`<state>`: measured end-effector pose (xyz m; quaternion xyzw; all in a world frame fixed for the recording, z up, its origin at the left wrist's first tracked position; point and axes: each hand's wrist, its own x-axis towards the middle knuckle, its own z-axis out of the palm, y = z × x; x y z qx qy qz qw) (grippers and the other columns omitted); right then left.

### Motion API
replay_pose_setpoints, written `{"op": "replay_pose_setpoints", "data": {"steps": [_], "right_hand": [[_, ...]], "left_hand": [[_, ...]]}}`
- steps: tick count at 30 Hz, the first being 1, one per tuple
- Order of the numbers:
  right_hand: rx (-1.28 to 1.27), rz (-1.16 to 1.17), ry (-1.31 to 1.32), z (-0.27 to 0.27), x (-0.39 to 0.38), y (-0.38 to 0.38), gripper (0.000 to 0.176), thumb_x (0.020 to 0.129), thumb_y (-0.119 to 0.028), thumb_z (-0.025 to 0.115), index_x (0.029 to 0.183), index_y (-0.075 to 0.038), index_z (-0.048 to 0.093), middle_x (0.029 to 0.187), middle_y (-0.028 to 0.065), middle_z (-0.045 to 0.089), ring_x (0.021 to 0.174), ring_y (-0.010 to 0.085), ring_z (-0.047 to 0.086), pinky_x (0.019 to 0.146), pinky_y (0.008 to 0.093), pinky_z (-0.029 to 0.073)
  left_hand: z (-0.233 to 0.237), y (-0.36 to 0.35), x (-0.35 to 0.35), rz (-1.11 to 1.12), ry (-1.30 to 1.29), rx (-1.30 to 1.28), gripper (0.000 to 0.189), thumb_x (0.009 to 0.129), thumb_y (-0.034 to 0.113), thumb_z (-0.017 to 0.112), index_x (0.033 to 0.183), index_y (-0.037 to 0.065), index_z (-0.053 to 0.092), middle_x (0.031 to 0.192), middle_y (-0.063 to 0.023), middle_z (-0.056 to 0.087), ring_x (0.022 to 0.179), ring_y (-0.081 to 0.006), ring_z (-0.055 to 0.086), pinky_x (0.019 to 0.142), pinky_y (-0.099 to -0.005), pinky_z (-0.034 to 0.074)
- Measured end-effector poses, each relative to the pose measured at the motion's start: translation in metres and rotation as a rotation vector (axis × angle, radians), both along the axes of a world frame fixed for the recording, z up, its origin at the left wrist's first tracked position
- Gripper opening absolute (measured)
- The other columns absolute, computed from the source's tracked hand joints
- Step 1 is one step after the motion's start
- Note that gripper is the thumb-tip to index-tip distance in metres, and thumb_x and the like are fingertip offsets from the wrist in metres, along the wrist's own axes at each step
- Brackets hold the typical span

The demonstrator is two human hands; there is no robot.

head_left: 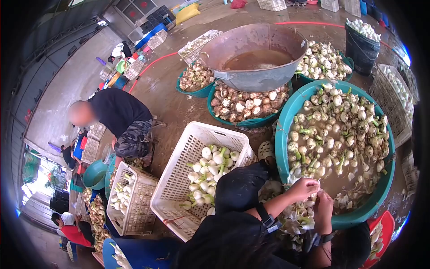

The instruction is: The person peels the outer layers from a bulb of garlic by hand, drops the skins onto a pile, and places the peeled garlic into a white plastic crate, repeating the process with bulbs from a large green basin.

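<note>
Both of my hands meet above the near rim of a wide teal tub (389, 179) that holds muddy water and many unpeeled bulbs (329, 142). My left hand (303, 189) has its fingers pinched on a small whitish piece, too small to make out clearly. Just beside it, my right hand (323, 207) is closed, its fingers close to the same piece; what it holds is hidden. Loose peelings (298, 217) lie below my hands. To the left, a white plastic crate (172, 190) holds clean white bulbs (206, 175) with short green stems.
A metal basin (257, 80) of brown water rests above tubs of bulbs. A person in dark clothes (118, 110) bends at the left beside another crate (141, 201). A black bucket (360, 51) stands at the upper right, a red container (387, 231) at the lower right.
</note>
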<state>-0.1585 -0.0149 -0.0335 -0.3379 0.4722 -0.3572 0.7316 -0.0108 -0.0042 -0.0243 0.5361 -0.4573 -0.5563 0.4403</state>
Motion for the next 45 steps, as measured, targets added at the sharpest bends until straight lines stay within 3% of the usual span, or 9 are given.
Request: {"op": "replay_pose_setpoints", "data": {"steps": [4, 11, 17, 18, 24, 30, 34, 37, 45], "right_hand": [[0.453, -0.231, -0.039, 0.027, 0.009, 0.003, 0.014, 0.084, -0.012, 0.044, 0.076, -0.005, 0.053, 0.064, -0.0001, 0.051, 0.054, 0.0099, 0.047, 0.044, 0.0229, 0.038], [-0.697, 0.091, 0.535, 0.029, 0.004, 0.007, 0.014, 0.081, -0.005, 0.046, 0.069, -0.002, 0.048, 0.06, -0.0007, 0.045, 0.057, 0.01, 0.041, 0.051, 0.0247, 0.034], [0.194, -0.155, -0.167, 0.019, -0.009, 0.008, 0.013, 0.086, -0.009, 0.044, 0.095, -0.004, 0.051, 0.09, 0.0032, 0.054, 0.08, 0.012, 0.049, 0.065, 0.0235, 0.045], [-0.409, 0.16, 0.401, -0.007, -0.021, 0.009, 0.016, 0.085, -0.008, 0.044, 0.099, -0.005, 0.05, 0.092, 0.004, 0.055, 0.088, 0.0123, 0.052, 0.072, 0.0259, 0.047], [-0.049, -0.083, -0.132, 0.005, -0.012, -0.01, 0.027, 0.089, -0.016, 0.035, 0.101, -0.004, 0.056, 0.1, 0.0068, 0.059, 0.09, 0.0174, 0.055, 0.078, 0.0313, 0.044], [0.39, -0.345, -0.868, 0.054, -0.035, -0.011, 0.022, 0.084, -0.015, 0.038, 0.089, -0.004, 0.056, 0.083, 0.0075, 0.06, 0.073, 0.0206, 0.058, 0.071, 0.0363, 0.049], [-0.401, 0.475, 0.201, 0.022, -0.054, 0.005, 0.021, 0.085, -0.022, 0.051, 0.079, -0.003, 0.059, 0.067, 0.0087, 0.059, 0.066, 0.0226, 0.059, 0.063, 0.0353, 0.049], [-0.626, 0.344, 0.822, 0.042, -0.033, 0.027, 0.032, 0.083, -0.033, 0.056, 0.072, -0.003, 0.062, 0.062, 0.0146, 0.058, 0.062, 0.0342, 0.055, 0.06, 0.0386, 0.047], [0.246, -0.034, -1.0, 0.024, -0.054, -0.017, 0.038, 0.093, -0.039, 0.034, 0.101, -0.006, 0.052, 0.096, 0.0165, 0.058, 0.078, 0.0241, 0.06, 0.065, 0.0389, 0.053]], "left_hand": [[0.004, -0.003, 0.003, 0.103, 0.071, 0.024, 0.025, 0.085, 0.015, 0.057, 0.101, -0.004, 0.059, 0.092, -0.0081, 0.063, 0.079, -0.0116, 0.058, 0.071, -0.0265, 0.047], [0.011, 0.001, 0.008, -0.149, -0.196, 0.052, 0.043, 0.076, 0.028, 0.069, 0.101, -0.006, 0.058, 0.087, -0.0106, 0.064, 0.08, -0.0095, 0.057, 0.07, -0.0258, 0.046], [0.012, 0.004, 0.002, -0.075, 0.121, 0.079, 0.03, 0.079, 0.008, 0.061, 0.105, -0.005, 0.057, 0.094, -0.0095, 0.062, 0.084, -0.0104, 0.055, 0.073, -0.0255, 0.046], [0.016, 0.005, 0.001, -0.033, 0.112, 0.0, 0.029, 0.08, 0.009, 0.059, 0.106, -0.005, 0.057, 0.098, -0.0091, 0.061, 0.084, -0.0109, 0.055, 0.075, -0.0255, 0.046], [0.012, 0.007, 0.002, -0.026, 0.002, 0.16, 0.029, 0.083, 0.012, 0.057, 0.11, -0.001, 0.056, 0.091, -0.0035, 0.06, 0.073, -0.0073, 0.052, 0.065, -0.021, 0.044], [0.032, 0.008, 0.002, 0.046, 0.911, 0.27, 0.028, 0.079, 0.014, 0.061, 0.102, 0.0, 0.056, 0.094, -0.0096, 0.061, 0.083, -0.0176, 0.06, 0.071, -0.0265, 0.05], [0.029, 0.002, 0.018, 0.359, 0.92, 0.201, 0.033, 0.084, 0.025, 0.057, 0.108, 0.004, 0.05, 0.099, -0.0096, 0.058, 0.087, -0.0193, 0.058, 0.075, -0.0284, 0.049], [0.032, 0.003, 0.007, 0.33, 0.803, 0.097, 0.029, 0.084, 0.021, 0.058, 0.104, 0.001, 0.053, 0.097, -0.0086, 0.06, 0.087, -0.0165, 0.058, 0.073, -0.0272, 0.049], [0.031, 0.014, -0.007, 0.122, -0.107, -0.185, 0.055, 0.084, 0.026, 0.06, 0.125, -0.004, 0.039, 0.121, -0.0163, 0.049, 0.112, -0.0216, 0.047, 0.095, -0.0339, 0.034]]}}
